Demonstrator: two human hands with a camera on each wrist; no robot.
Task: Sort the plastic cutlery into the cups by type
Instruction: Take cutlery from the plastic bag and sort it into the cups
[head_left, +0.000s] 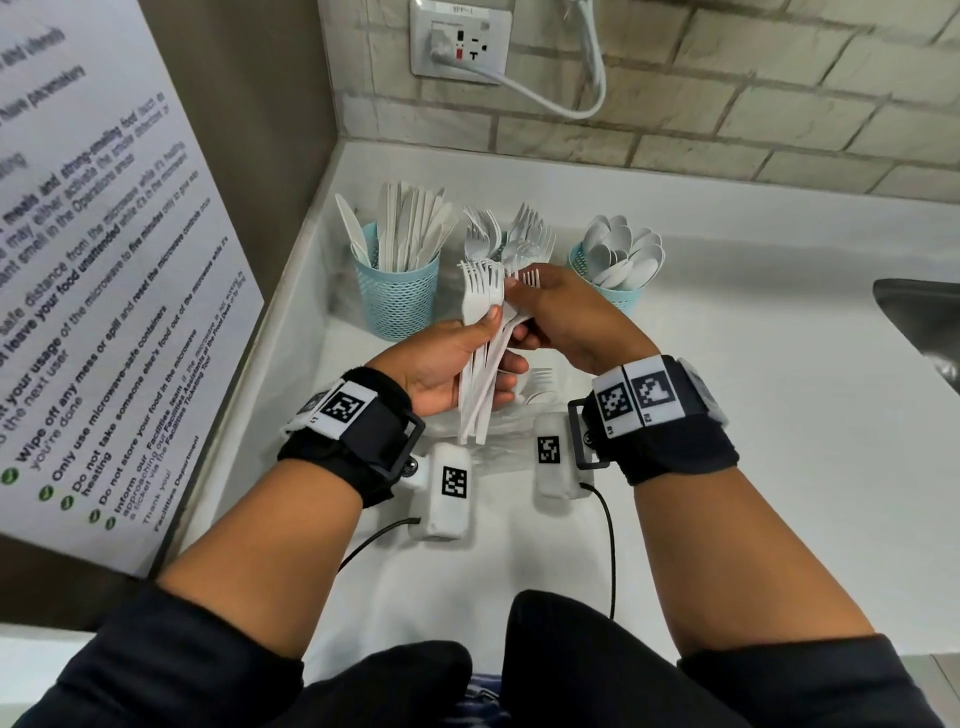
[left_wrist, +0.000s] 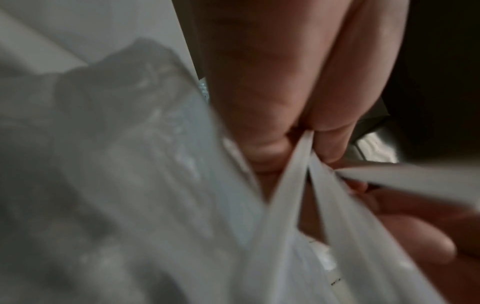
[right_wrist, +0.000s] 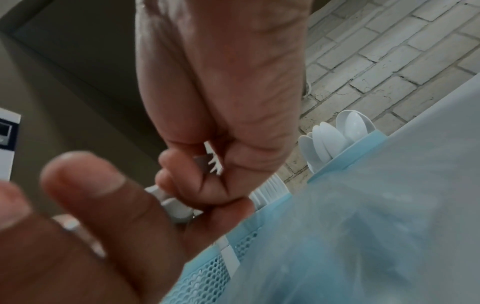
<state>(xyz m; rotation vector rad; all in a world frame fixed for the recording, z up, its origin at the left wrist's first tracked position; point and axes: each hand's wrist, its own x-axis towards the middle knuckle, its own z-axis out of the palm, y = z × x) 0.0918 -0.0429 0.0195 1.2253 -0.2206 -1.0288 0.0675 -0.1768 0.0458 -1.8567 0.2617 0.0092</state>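
The left hand (head_left: 447, 358) grips a bunch of white plastic forks (head_left: 483, 312); the right hand (head_left: 561, 322) pinches one, and should square the tines before dropping them into the middle blue mesh cup (right_wrist: 205, 273)

Head view looks steeply down from above both forearms onto the white counter (head_left: 727, 415), facing the brick wall (head_left: 675, 104). Left wrist view sits tight under the left hand (left_wrist: 272, 86), looking along the palm, blurred by closeness. Right wrist view looks up along the right hand (right_wrist: 221, 82) toward the same brick wall (right_wrist: 389, 61). All 3 views share the bunch of forks (head_left: 483, 332) between the hands.
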